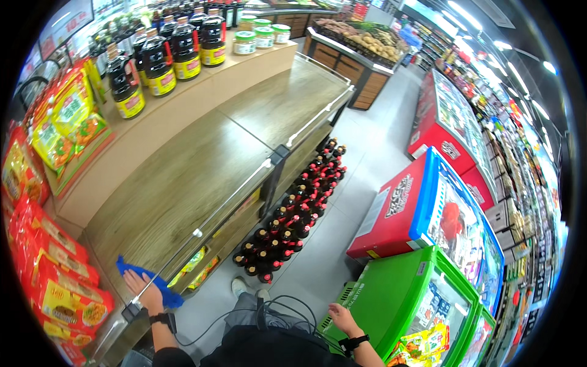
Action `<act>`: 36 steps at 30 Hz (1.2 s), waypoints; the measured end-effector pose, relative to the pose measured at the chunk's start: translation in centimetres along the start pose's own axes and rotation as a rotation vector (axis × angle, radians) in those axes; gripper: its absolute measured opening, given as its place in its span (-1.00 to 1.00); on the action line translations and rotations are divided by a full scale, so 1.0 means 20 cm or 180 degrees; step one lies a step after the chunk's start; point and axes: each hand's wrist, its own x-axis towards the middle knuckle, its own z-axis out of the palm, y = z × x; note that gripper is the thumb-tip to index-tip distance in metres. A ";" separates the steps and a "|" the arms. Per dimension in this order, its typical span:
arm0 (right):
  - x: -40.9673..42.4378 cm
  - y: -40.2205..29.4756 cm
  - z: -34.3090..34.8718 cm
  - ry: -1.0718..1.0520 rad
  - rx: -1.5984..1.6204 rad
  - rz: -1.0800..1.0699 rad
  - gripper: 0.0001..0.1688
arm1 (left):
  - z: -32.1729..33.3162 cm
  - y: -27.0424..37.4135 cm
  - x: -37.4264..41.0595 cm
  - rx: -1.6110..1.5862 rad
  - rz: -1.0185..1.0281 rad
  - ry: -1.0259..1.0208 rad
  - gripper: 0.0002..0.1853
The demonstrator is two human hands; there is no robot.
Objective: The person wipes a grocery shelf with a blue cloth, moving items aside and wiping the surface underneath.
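Note:
My left hand presses a blue cloth onto the wood-patterned shelf board, close to its front corner. The cloth partly hangs past a thin metal guard rail that runs along the shelf's front edge. Whether my fingers grip the cloth or only rest on it is hard to make out. My right hand is in the air beside the green chest freezer, fingers loosely bent, with nothing in it. Red noodle packets stand just left of my left hand.
Dark sauce bottles and green-lidded jars stand on the raised back ledge. Many red-capped bottles crowd the floor below the shelf. A red chest freezer flanks the aisle. Seasoning bags lie on the green freezer. Cables hang before me.

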 end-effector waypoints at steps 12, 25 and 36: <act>0.21 -0.23 -0.03 -0.0339 -0.0461 -0.0708 -0.65 | -0.17 -0.01 -0.10 -0.0898 0.0961 -0.0436 -0.03; 0.35 -0.36 0.06 -0.0701 -0.0869 -0.0550 -0.64 | -0.27 0.45 -0.02 -0.1185 0.1427 -0.0631 -0.10; 0.19 -0.29 0.05 -0.0598 -0.0516 0.0384 -0.64 | -0.18 1.01 0.14 -0.1221 0.1997 -0.0692 -0.14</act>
